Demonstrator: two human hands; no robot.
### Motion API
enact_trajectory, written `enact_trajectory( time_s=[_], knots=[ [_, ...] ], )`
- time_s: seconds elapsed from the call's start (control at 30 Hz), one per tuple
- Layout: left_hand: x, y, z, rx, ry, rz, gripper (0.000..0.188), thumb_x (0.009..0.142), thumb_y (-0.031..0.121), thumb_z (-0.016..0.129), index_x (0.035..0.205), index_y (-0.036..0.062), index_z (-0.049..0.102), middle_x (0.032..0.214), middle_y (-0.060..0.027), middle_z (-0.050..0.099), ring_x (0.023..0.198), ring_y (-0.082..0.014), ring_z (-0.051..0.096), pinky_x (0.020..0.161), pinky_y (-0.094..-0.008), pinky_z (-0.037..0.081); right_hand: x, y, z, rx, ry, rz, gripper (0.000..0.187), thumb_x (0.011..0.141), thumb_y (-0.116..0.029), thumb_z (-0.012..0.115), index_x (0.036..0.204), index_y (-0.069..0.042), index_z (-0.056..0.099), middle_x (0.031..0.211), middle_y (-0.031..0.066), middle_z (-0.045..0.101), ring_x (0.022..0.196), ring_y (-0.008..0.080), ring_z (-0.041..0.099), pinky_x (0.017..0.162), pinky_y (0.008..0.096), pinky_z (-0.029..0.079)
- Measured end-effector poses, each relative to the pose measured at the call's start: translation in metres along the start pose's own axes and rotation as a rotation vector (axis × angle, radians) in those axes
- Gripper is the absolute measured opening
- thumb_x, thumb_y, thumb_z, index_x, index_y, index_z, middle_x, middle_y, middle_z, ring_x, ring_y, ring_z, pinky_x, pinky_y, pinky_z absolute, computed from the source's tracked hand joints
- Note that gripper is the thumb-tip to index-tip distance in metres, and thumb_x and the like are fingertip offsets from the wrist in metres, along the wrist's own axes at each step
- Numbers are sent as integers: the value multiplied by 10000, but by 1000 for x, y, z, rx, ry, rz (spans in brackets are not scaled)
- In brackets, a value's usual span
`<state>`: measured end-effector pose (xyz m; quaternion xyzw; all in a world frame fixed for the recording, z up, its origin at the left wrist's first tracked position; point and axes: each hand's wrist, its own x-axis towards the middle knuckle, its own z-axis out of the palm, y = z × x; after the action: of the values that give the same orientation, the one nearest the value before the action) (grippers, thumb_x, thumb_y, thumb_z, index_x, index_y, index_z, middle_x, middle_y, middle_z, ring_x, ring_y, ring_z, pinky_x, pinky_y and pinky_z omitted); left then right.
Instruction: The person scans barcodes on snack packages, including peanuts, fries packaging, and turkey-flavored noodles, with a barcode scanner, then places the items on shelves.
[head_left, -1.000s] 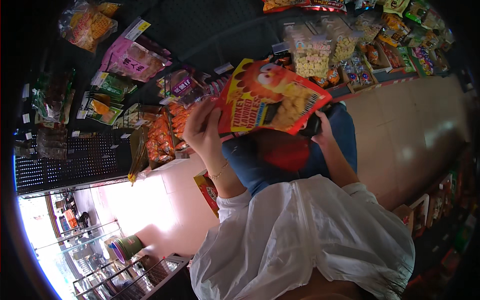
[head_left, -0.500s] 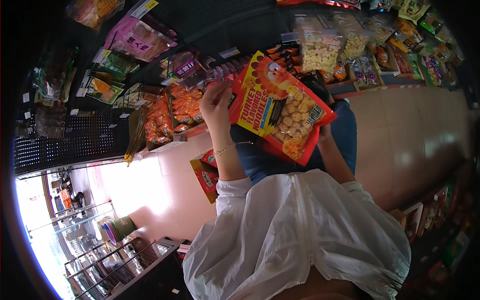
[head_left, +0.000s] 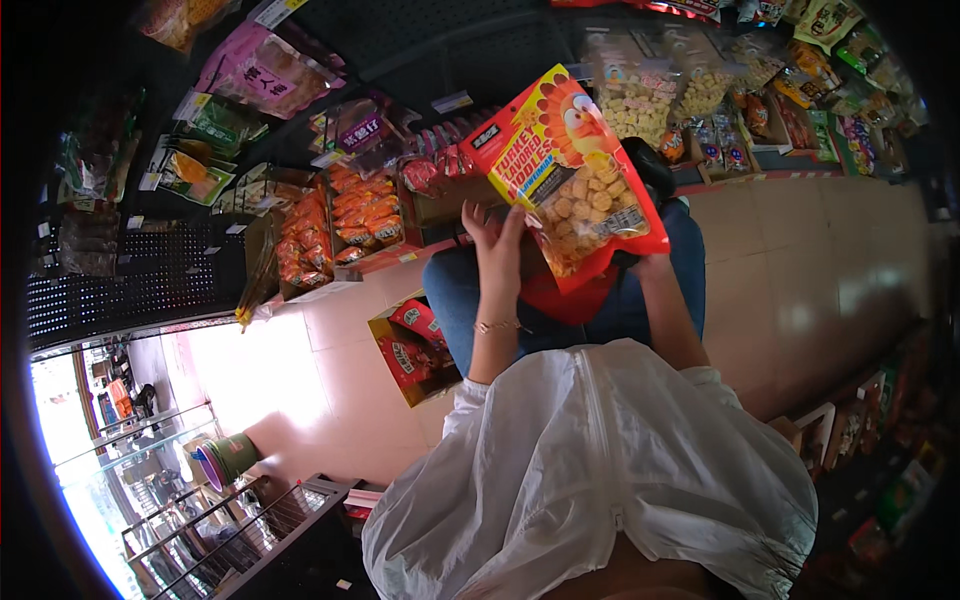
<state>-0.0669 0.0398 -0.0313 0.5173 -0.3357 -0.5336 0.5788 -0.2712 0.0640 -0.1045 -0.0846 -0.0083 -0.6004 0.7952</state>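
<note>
A red and yellow snack bag (head_left: 590,200), printed with a cartoon turkey and with a clear window onto round golden pieces, tilts above my knees. My right hand (head_left: 652,268) grips its lower right corner; most of those fingers are behind the bag. At the bag's left edge is my left hand (head_left: 492,235), fingers spread and the thumb at or just beside the edge. Under the snack bag, between my legs, shows more red packaging (head_left: 575,302); whether it is a separate bag I cannot tell.
An open carton (head_left: 415,352) of red packets stands on the floor by my left knee. Ahead, a low shelf holds boxes of orange-wrapped snacks (head_left: 367,212), with hanging bags (head_left: 640,100) above. A wire-sided rack (head_left: 225,535) and tubs (head_left: 228,458) stand at left.
My left hand has let go of the bag's upper left corner and moved down and right, opening. The bag has shifted up slightly and turned more upright. More of the floor carton shows.
</note>
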Motion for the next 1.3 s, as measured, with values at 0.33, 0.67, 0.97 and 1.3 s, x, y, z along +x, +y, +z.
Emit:
enact_trajectory(
  time_s=[0.33, 0.67, 0.97, 1.3],
  knots=[
    [-3, 20, 12, -455, -684, -175, 547, 716, 28, 452, 1231, 25, 268, 1140, -167, 431, 1019, -252, 466, 841, -356, 404, 19, 3, 90, -736, 26, 189, 489, 738, -128, 529, 1174, -7, 344, 1206, 213, 382, 1142, 274, 362, 939, 373, 289],
    [8, 18, -32, -953, -227, -118, 592, 624, 244, 527, 1155, 37, 366, 1141, -135, 450, 1069, -296, 425, 899, -438, 344, 24, 0, 114, -654, 15, 272, 507, 732, -167, 551, 1155, 3, 329, 751, 87, 480, 628, 153, 497, 752, 338, 440],
    [10, 31, -46, -975, -115, 68, 611, 608, 238, 542, 1159, 48, 357, 1135, -117, 457, 1070, -287, 423, 896, -428, 345, 28, 13, 125, -881, 137, 458, 429, 775, -113, 499, 1175, -15, 374, 651, 20, 456, 577, 86, 443, 616, 255, 407],
    [9, 37, -50, -919, -44, 133, 587, 610, 231, 529, 1142, 46, 362, 1134, -123, 450, 1060, -291, 426, 883, -429, 351, 29, 22, 110, -907, 161, 497, 332, 759, -136, 574, 1054, -31, 463, 670, 13, 483, 580, 84, 474, 553, 219, 399]
  ],
)
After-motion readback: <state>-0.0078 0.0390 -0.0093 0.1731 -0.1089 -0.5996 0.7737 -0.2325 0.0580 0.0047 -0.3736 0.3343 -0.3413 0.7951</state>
